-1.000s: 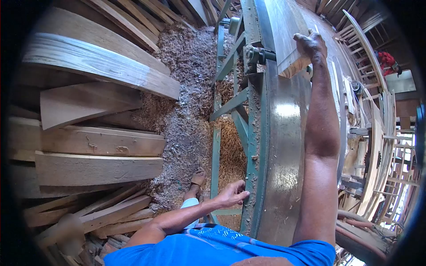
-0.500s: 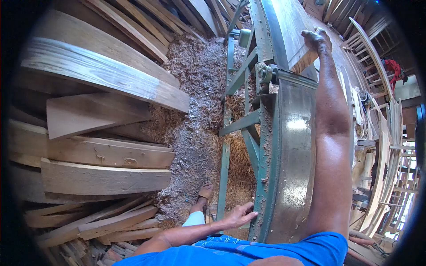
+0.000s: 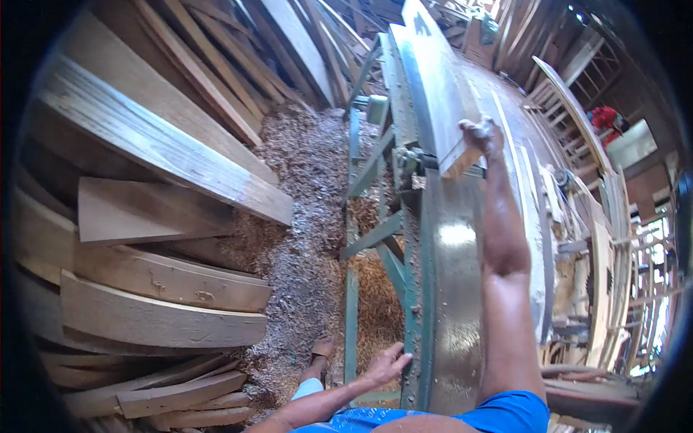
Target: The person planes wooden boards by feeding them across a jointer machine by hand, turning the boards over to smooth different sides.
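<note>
One thick board (image 3: 437, 86) lies lengthwise on our metal bench (image 3: 453, 289), towards its far end. Our right grip (image 3: 484, 136) is closed on the board's near end. Our left grip (image 3: 388, 363) is loosely open, lower down, right at the bench's green frame (image 3: 410, 310). Wood shavings (image 3: 307, 187) spread between the bench and the stacked planks (image 3: 162, 314) on our left.

A shiny metal bed (image 3: 456, 289) stretches back toward me from near my right fingers (image 3: 473, 128), and a long plank (image 3: 439, 94) lies along its far part, reaching away ahead of those fingers. The green frame (image 3: 410, 325) under the bed runs just beside my left fingers (image 3: 392, 351), wood chips scattered along its ledge. Left of these, shavings (image 3: 303, 187) blanket the floor (image 3: 299, 296), where my foot (image 3: 323, 347) stands.
</note>
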Tool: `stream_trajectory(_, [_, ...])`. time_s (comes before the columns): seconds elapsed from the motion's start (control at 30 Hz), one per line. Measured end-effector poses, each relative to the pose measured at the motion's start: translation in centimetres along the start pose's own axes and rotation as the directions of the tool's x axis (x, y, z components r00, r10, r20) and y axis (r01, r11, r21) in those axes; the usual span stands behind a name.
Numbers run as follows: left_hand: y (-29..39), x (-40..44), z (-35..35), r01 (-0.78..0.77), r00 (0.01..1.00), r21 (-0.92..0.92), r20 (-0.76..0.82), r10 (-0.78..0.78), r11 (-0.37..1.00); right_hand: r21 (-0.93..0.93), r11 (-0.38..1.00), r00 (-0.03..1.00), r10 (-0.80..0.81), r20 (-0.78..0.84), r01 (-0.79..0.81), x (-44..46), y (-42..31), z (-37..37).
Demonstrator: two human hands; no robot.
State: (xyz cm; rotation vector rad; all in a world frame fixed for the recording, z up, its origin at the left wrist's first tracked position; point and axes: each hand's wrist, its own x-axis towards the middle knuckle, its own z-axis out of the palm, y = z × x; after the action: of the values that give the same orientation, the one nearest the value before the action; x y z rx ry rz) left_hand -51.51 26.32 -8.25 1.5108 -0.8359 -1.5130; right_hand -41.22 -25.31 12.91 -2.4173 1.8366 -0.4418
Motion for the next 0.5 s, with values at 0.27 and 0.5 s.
stream_trajectory(0.27, [1.9, -0.5, -0.5, -0.045, 0.997, 0.087, -0.053, 0.049, 0.995, 0.131, 0.987, 0.995, 0.092, 0.047, -0.098, -20.3, 5.1, -6.8])
stream_trajectory(0.5, [2.4, -0.8, -2.3, -0.172, 0.978, 0.255, -0.074, 0.197, 0.952, 0.2, 0.975, 0.994, 0.086, 0.062, -0.097, -40.2, 9.4, -12.8])
